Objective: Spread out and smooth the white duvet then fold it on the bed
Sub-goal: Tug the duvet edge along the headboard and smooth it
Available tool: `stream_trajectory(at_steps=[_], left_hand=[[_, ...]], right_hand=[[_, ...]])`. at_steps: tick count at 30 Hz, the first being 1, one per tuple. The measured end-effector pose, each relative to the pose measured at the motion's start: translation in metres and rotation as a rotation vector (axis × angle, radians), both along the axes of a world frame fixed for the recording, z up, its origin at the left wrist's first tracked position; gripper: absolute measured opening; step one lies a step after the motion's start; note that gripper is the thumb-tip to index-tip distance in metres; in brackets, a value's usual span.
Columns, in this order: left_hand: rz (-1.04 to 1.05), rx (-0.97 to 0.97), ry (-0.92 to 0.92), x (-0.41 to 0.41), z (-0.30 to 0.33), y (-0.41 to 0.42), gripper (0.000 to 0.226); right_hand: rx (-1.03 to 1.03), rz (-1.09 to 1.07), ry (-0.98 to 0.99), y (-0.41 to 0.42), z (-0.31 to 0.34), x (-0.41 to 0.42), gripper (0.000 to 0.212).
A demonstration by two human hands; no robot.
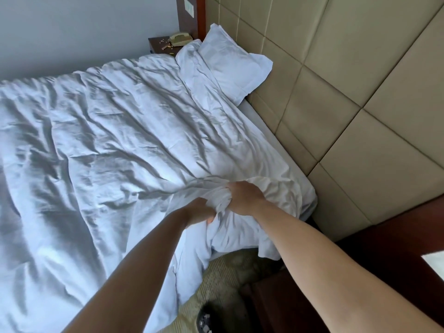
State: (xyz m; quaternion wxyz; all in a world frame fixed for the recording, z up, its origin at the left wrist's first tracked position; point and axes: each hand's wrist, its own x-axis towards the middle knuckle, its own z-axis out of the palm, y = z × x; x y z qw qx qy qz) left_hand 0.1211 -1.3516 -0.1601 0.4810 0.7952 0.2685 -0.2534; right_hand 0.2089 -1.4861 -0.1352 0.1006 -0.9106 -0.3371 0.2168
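Note:
The white duvet (103, 140) lies wrinkled across the bed and covers most of it. Its near right corner is bunched up at the bed's edge, with part of it hanging over the side toward the floor. My left hand (199, 211) grips the bunched cloth from the left. My right hand (245, 197) grips the same bunch from above, just to the right of the left hand. A strip of bare mattress (269, 126) shows along the right side by the headboard.
A white pillow (230, 61) leans against the padded beige headboard (348, 80). A nightstand (163, 45) with a telephone (179, 38) stands at the far corner. Dark wooden furniture (384, 260) is at the near right. Patterned carpet (223, 280) and a shoe (206, 319) are below.

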Motion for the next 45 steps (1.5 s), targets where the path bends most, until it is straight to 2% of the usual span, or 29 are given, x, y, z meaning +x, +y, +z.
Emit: stream_trajectory(at_steps=[4, 7, 10, 12, 14, 15, 17, 19, 20, 23, 26, 28, 30, 33, 36, 37, 38, 40, 43, 45], left_hand=[[0.046, 0.023, -0.102, -0.026, 0.007, -0.010, 0.007], [0.032, 0.058, -0.101, -0.049, 0.020, -0.017, 0.005], [0.042, 0.105, -0.216, -0.071, 0.023, -0.027, 0.013], [0.033, 0.269, -0.308, -0.089, 0.018, -0.038, 0.009], [-0.013, 0.498, -0.362, -0.103, 0.003, -0.046, 0.046], [-0.016, 0.524, -0.366, -0.110, 0.000, -0.050, 0.056], [0.005, 0.530, -0.394, -0.117, 0.000, -0.059, 0.057], [-0.014, 0.549, -0.398, -0.116, 0.011, -0.071, 0.046], [-0.021, 0.515, -0.414, -0.115, 0.017, -0.078, 0.041], [0.035, 0.134, -0.436, -0.109, 0.045, -0.111, 0.025], [0.091, -0.189, -0.371, -0.095, 0.079, -0.151, 0.021], [0.057, -0.211, -0.302, -0.084, 0.097, -0.169, 0.006], [0.023, -0.187, -0.249, -0.074, 0.098, -0.176, 0.033], [-0.019, -0.111, -0.227, -0.071, 0.085, -0.175, 0.042], [-0.068, 0.035, -0.276, -0.066, 0.067, -0.169, 0.019], [-0.093, 0.118, -0.294, -0.062, 0.062, -0.166, 0.027], [-0.116, 0.214, -0.325, -0.059, 0.059, -0.166, 0.034], [-0.100, 0.408, -0.441, -0.051, 0.059, -0.166, 0.034], [-0.051, 0.669, -0.667, -0.039, 0.060, -0.163, 0.038], [-0.210, 0.731, -0.699, -0.031, 0.047, -0.155, 0.043]], right_hand=[[-0.017, 0.041, -0.099, -0.003, 0.025, -0.024, 0.041], [-0.033, 0.101, -0.138, -0.008, 0.042, -0.047, 0.041], [0.018, 0.108, -0.162, -0.021, 0.052, -0.071, 0.043], [0.079, 0.080, -0.185, -0.030, 0.058, -0.085, 0.046], [0.161, 0.042, -0.221, -0.039, 0.063, -0.096, 0.043], [0.200, 0.026, -0.259, -0.043, 0.065, -0.100, 0.035], [0.253, 0.010, -0.340, -0.052, 0.070, -0.104, 0.016], [0.266, 0.005, -0.417, -0.064, 0.074, -0.104, 0.014], [0.255, -0.006, -0.457, -0.070, 0.076, -0.105, 0.013], [0.279, -0.089, -0.694, -0.093, 0.084, -0.094, 0.016], [0.055, -0.270, -0.873, -0.111, 0.095, -0.083, 0.015], [0.058, -0.381, -0.938, -0.121, 0.107, -0.082, 0.016], [0.017, -0.407, -0.817, -0.130, 0.111, -0.077, 0.019], [-0.133, -0.515, -0.503, -0.147, 0.097, -0.068, 0.034], [-0.152, -0.645, -0.238, -0.161, 0.081, -0.066, 0.041], [-0.126, -0.669, -0.185, -0.160, 0.076, -0.064, 0.041], [-0.070, -0.687, -0.178, -0.158, 0.073, -0.061, 0.040], [0.125, -0.662, -0.313, -0.151, 0.074, -0.054, 0.034], [0.392, -0.344, -0.630, -0.142, 0.079, -0.039, 0.039], [0.524, -0.194, -0.686, -0.143, 0.074, -0.028, 0.039]])
